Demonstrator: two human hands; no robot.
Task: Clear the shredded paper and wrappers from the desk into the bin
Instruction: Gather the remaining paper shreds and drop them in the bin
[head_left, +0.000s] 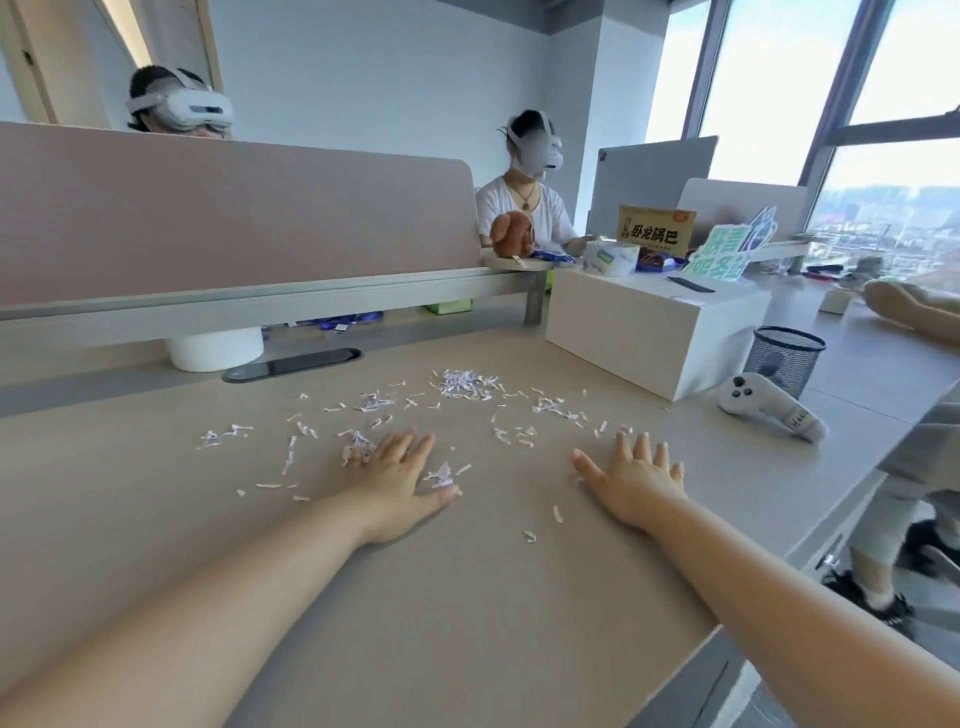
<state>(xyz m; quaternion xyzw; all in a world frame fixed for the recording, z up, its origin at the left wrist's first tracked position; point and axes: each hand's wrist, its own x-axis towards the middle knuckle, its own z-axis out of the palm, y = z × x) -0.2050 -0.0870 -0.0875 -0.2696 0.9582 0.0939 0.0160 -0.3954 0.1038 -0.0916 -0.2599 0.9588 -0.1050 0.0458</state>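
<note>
White shredded paper (465, 385) lies scattered over the middle of the beige desk (467, 597), thickest at the far centre, with thin strips trailing left and right. My left hand (400, 480) lies flat on the desk with straight fingers, touching shreds at its fingertips and thumb. My right hand (636, 480) also lies flat and spread, palm down, just short of a few shreds. The black mesh bin (784, 358) stands on the desk at the right, behind a white game controller.
A white box (639, 332) with snack packs and a tissue pack on top stands at the far right. A white controller (763, 410) lies beside the bin. A paper roll (215, 348) sits under the pink divider (234, 208). Two people wearing headsets sit behind; another person's legs are at right.
</note>
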